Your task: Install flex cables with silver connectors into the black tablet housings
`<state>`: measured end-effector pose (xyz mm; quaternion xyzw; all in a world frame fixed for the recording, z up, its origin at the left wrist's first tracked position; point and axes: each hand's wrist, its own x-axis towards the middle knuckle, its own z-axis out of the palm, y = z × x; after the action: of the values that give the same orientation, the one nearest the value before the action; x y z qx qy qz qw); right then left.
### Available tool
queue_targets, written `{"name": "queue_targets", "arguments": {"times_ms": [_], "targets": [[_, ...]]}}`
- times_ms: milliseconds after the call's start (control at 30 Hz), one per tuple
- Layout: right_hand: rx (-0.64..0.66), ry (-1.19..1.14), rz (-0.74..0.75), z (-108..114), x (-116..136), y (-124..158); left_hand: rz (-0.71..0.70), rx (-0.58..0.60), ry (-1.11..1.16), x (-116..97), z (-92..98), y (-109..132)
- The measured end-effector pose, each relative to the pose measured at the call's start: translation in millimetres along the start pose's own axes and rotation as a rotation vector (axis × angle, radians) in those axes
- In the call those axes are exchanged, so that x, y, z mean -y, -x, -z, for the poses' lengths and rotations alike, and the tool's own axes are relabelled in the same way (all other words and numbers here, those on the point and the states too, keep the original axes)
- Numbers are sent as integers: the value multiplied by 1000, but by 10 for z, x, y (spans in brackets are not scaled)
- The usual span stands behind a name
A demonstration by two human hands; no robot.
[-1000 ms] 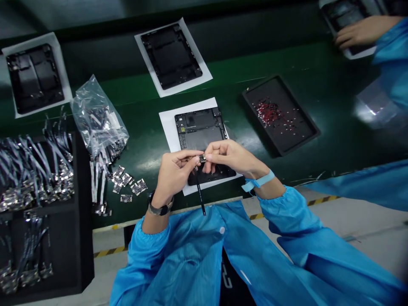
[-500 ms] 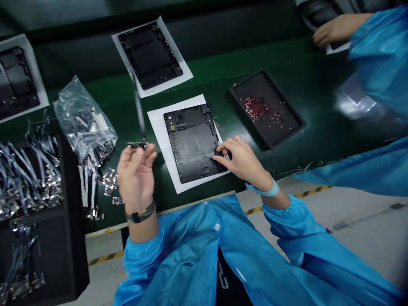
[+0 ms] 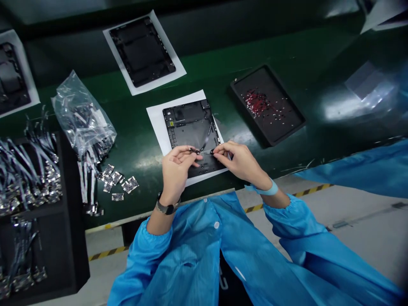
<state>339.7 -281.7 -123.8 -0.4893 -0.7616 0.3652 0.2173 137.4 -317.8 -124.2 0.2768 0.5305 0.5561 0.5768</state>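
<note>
A tablet back housing (image 3: pixel 191 127) lies on a paper sheet (image 3: pixel 156 123) on the conveyor belt (image 3: pixel 197 63). A flex cable (image 3: pixel 208 131) lies across the housing, with one end between the left hand (image 3: pixel 175 170) and right hand (image 3: pixel 240 161), both over the housing's near part. Behind it, a second housing (image 3: pixel 142 51) sits on its own sheet; a third (image 3: pixel 8 76) lies farther left. To the right, a tray (image 3: pixel 267 136) holds screws (image 3: pixel 256 102). To the left lie a plastic bag (image 3: pixel 81 114), loose circuit boards (image 3: pixel 119 180) and, at the belt's left edge, a foam tray (image 3: pixel 75 238) holding ribbon cables (image 3: pixel 28 170).

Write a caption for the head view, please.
Left hand and right hand hold a ribbon cable over a tablet frame.
</note>
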Motion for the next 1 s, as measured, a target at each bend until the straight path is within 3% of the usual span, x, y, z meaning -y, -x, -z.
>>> {"name": "queue_targets", "arguments": {"times_ms": [167,367,600,1000], "targets": [[-5,28,76,7,33,-63,128,101,-13,66,-137,-39],[6,-147,143,-30,-60,-100,66,43,-39,96,-177,-67],[116,-307,123,20,-142,-141,141,177,-73,131,-140,-66],[183,-362,139,59,-179,-163,175,174,-102,117,-155,-73]]}}
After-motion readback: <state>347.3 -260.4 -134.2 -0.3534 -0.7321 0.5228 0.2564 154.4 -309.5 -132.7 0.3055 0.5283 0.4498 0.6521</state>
